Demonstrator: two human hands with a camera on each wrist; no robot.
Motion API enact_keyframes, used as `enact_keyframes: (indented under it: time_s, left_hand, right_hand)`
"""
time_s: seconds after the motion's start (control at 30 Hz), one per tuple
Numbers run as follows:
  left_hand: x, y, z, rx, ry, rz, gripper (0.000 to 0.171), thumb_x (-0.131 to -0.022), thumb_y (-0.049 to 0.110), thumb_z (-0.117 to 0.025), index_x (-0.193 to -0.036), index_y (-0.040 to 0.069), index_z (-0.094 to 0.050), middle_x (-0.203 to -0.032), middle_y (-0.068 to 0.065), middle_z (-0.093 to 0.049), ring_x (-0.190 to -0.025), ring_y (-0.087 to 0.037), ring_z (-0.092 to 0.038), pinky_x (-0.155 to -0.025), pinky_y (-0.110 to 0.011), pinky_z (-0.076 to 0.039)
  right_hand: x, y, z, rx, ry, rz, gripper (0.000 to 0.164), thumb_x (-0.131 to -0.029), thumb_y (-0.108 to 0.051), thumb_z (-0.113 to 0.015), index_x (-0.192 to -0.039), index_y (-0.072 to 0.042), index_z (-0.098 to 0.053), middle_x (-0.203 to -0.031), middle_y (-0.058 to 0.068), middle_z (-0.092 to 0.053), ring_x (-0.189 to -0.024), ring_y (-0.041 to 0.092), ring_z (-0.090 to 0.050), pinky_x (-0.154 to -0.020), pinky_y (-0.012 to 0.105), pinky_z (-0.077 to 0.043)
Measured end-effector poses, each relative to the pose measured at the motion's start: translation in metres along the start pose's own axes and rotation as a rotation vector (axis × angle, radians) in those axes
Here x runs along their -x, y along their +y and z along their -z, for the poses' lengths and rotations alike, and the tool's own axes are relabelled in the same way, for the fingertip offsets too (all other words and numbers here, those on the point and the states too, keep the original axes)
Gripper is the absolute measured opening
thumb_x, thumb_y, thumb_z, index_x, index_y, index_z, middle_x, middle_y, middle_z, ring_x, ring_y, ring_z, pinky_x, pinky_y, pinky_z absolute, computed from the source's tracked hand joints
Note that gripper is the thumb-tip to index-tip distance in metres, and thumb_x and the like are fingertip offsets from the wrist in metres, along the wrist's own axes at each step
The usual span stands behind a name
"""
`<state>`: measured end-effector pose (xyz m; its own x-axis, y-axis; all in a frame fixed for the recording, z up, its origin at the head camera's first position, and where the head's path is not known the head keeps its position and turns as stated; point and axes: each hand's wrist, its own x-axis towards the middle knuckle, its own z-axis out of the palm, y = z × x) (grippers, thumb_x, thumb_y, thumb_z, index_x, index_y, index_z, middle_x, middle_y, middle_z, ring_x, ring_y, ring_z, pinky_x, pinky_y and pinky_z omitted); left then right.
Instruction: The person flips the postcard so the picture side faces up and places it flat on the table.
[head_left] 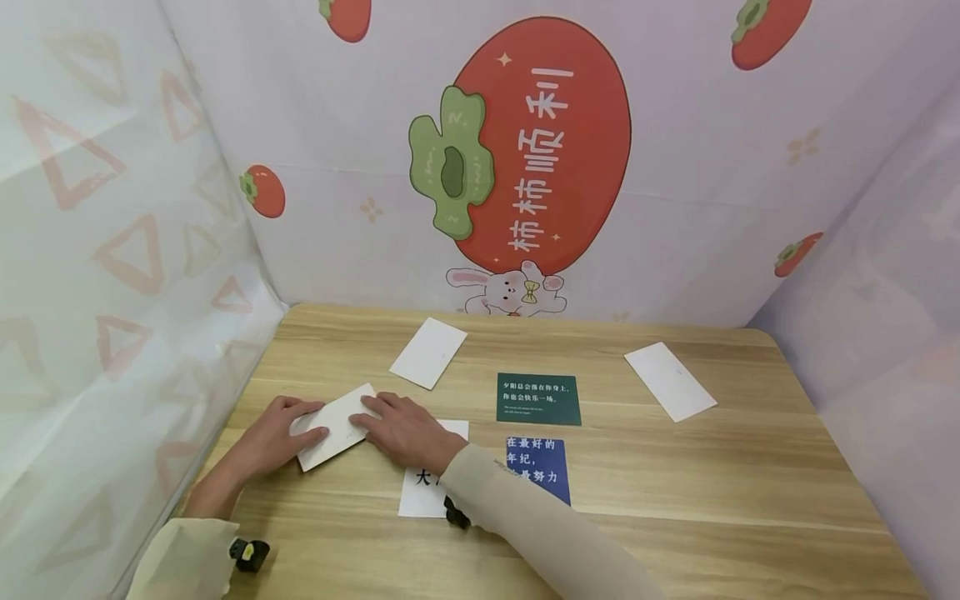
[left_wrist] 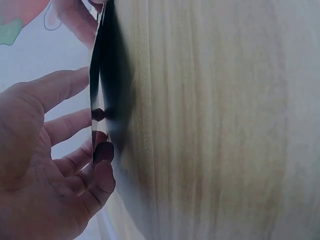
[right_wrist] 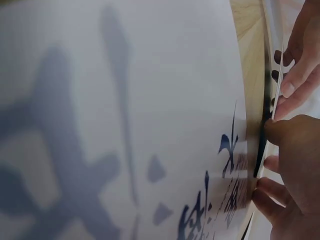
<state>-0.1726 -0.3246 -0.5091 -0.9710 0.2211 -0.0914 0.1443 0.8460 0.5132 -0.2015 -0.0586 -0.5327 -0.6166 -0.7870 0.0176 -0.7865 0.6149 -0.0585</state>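
A white blank-backed card (head_left: 339, 423) lies slanted between both hands at the table's left, apparently with more cards layered under it. My left hand (head_left: 272, 440) grips its left end, thumb on top; in the left wrist view the fingers curl under the dark underside. At the other end, my right hand (head_left: 405, 432) pinches the card, its fingertips on the top face and edge. The right wrist view shows both hands along the thin card edge (right_wrist: 278, 95), raised slightly off the wood. Under my right forearm is a white card with black calligraphy (head_left: 417, 502), partly covered.
Right of my hands lie a green card (head_left: 538, 400) with white writing and a blue card (head_left: 553, 467) partly behind my sleeve. White blank-backed cards (head_left: 429, 353) (head_left: 670, 381) lie farther back. A printed curtain (head_left: 675, 167) encloses the wooden table (head_left: 675, 475).
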Motion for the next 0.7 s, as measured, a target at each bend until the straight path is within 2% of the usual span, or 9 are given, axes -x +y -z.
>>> enact_keyframes:
  time_s: [0.17, 0.33, 0.4, 0.53, 0.63, 0.7]
  left_hand:
    - [0.003, -0.001, -0.001, 0.006, 0.009, -0.018, 0.056, -0.106, 0.035, -0.072, -0.145, -0.006, -0.065, -0.138, -0.033, -0.057, -0.124, -0.050, -0.061, -0.101, -0.067, -0.050]
    - [0.006, -0.002, -0.004, 0.016, 0.080, -0.108, 0.049, -0.108, 0.027, -0.070, -0.145, -0.004, -0.065, -0.137, -0.032, -0.063, -0.124, -0.053, -0.062, -0.098, -0.067, -0.051]
    - [0.008, -0.001, -0.005, 0.036, 0.088, -0.146, 0.047, -0.109, 0.027, -0.068, -0.145, -0.003, -0.065, -0.139, -0.031, -0.064, -0.127, -0.055, -0.061, -0.100, -0.068, -0.051]
    - [0.014, 0.001, -0.004, 0.069, 0.019, -0.181, 0.053, -0.108, 0.035, -0.070, -0.149, 0.001, -0.064, -0.149, -0.028, -0.063, -0.137, -0.054, -0.058, -0.107, -0.071, -0.048]
    - [0.020, 0.002, -0.003, 0.036, -0.022, -0.189, 0.063, -0.101, 0.039, -0.079, -0.151, 0.003, -0.062, -0.153, -0.028, -0.060, -0.140, -0.052, -0.057, -0.108, -0.067, -0.049]
    - [0.024, 0.003, -0.004, 0.004, -0.022, -0.192, 0.065, -0.098, 0.038, -0.083, -0.150, 0.004, -0.063, -0.154, -0.027, -0.059, -0.140, -0.052, -0.057, -0.107, -0.066, -0.050]
  right_hand:
    - [0.000, 0.001, 0.001, -0.039, 0.015, 0.013, 0.043, -0.121, -0.029, -0.036, -0.162, -0.027, -0.050, -0.171, 0.001, -0.048, -0.157, 0.023, -0.046, -0.125, 0.036, -0.043]
    - [-0.001, 0.001, 0.001, -0.033, 0.029, 0.018, 0.043, -0.121, -0.028, -0.036, -0.161, -0.024, -0.052, -0.168, -0.003, -0.051, -0.154, 0.020, -0.049, -0.124, 0.034, -0.045]
    - [-0.001, 0.001, 0.001, -0.025, 0.039, 0.019, 0.043, -0.121, -0.030, -0.037, -0.160, -0.024, -0.053, -0.167, -0.003, -0.053, -0.153, 0.019, -0.051, -0.122, 0.034, -0.047]
    - [-0.001, 0.000, 0.002, -0.012, 0.058, 0.018, 0.043, -0.121, -0.035, -0.037, -0.158, -0.025, -0.056, -0.163, -0.005, -0.057, -0.149, 0.018, -0.054, -0.117, 0.035, -0.050]
    - [0.000, 0.002, 0.002, -0.001, 0.074, 0.019, 0.043, -0.120, -0.036, -0.038, -0.157, -0.026, -0.058, -0.162, -0.007, -0.059, -0.147, 0.017, -0.056, -0.115, 0.034, -0.052]
    - [0.000, 0.003, 0.001, 0.001, 0.085, 0.020, 0.043, -0.120, -0.037, -0.038, -0.156, -0.026, -0.058, -0.162, -0.007, -0.059, -0.147, 0.017, -0.056, -0.114, 0.034, -0.052]
